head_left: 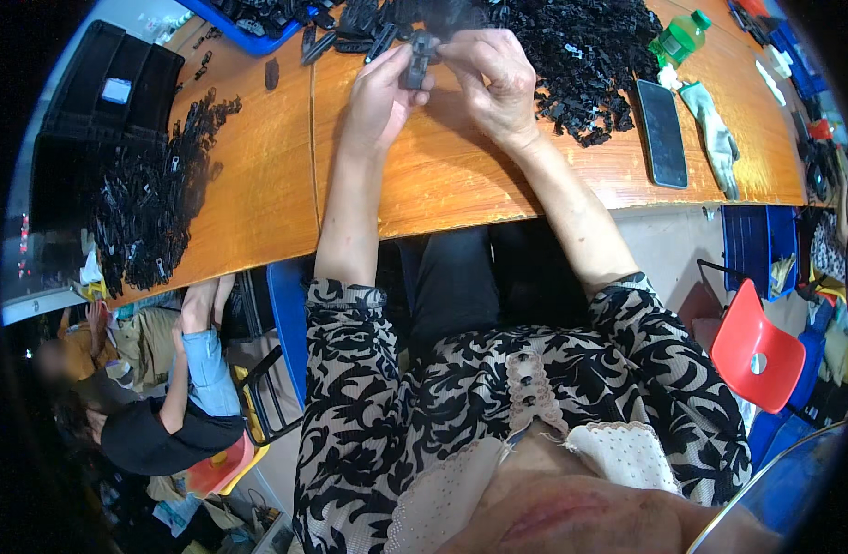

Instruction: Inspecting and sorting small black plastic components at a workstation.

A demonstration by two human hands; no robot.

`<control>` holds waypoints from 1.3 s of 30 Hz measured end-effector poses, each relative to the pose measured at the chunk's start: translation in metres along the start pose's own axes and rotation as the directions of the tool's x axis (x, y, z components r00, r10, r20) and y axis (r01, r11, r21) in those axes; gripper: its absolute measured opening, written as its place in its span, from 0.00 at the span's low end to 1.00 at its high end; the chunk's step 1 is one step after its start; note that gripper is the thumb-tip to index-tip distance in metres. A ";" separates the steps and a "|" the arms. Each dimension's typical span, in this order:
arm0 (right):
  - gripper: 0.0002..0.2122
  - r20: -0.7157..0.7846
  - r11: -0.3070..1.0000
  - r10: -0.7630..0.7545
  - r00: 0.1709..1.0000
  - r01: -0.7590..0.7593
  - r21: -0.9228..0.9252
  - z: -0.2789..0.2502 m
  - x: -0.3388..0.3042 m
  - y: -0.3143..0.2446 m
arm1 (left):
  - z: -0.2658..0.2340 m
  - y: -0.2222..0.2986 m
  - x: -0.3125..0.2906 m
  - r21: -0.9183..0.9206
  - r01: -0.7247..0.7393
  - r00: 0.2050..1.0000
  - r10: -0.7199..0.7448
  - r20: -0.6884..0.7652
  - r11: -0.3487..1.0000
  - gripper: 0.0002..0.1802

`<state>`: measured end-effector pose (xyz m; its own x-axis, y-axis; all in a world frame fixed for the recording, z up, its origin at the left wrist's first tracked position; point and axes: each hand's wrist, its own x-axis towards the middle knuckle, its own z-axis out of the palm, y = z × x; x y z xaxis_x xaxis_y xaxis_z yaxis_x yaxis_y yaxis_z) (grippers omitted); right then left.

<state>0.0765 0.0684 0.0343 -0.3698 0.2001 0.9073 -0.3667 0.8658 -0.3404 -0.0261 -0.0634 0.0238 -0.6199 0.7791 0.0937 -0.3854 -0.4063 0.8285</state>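
Note:
Above the table's far middle, my left hand (384,97) grips a small dark grey block-like part (418,63) between thumb and fingers. My right hand (493,81) is closed in a pinch right beside that part, its fingertips at the part's edge. Whatever the right fingertips hold is too small to make out. Just right of the hands lies a large heap of small black plastic pieces (585,65). Longer black parts (357,26) lie beyond my left hand.
The wooden table (258,175) also bears a second black pile (147,203), a blue tray (267,42), a phone (662,134), a glove (715,138) and a green bottle (679,39). A black crate (110,83) stands far left. A red chair (759,346) and a seated person (170,425) are nearby.

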 end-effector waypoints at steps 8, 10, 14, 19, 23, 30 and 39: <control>0.12 0.226 0.985 -0.171 0.959 0.157 0.077 -0.003 0.005 0.005 | -0.017 0.004 -0.002 0.059 0.189 0.976 -0.194 0.097 0.980 0.13; 0.13 0.236 0.978 -0.208 0.949 0.202 0.053 -0.005 0.006 0.006 | -0.015 0.005 -0.003 0.079 0.205 0.972 -0.212 0.105 0.976 0.13; 0.13 0.252 0.971 -0.236 0.938 0.238 0.022 -0.008 0.006 0.002 | -0.014 0.006 -0.004 0.111 0.242 0.966 -0.250 0.069 0.964 0.13; 0.14 0.315 0.944 -0.274 0.909 0.317 -0.094 -0.009 0.006 -0.003 | -0.029 0.008 -0.004 0.081 0.279 0.934 -0.290 0.209 0.957 0.13; 0.14 0.314 0.947 -0.268 0.911 0.310 -0.090 -0.011 0.005 0.004 | -0.017 0.007 -0.006 0.031 0.258 0.953 -0.260 0.155 0.966 0.13; 0.09 -0.005 0.947 0.134 0.991 -0.129 -0.294 -0.019 0.003 0.032 | -0.027 0.003 0.006 0.119 0.048 0.992 -0.033 -0.122 0.992 0.16; 0.05 0.404 0.727 0.272 0.873 0.088 -0.681 -0.022 -0.013 0.026 | -0.063 0.008 0.034 0.553 -0.237 0.818 0.472 -0.330 0.798 0.17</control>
<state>0.0903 0.0982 0.0196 -0.7679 0.2250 0.5998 0.2818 0.9595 0.0008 -0.0934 -0.0707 -0.0015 -0.9141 0.2880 0.2854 0.2178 -0.2449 0.9448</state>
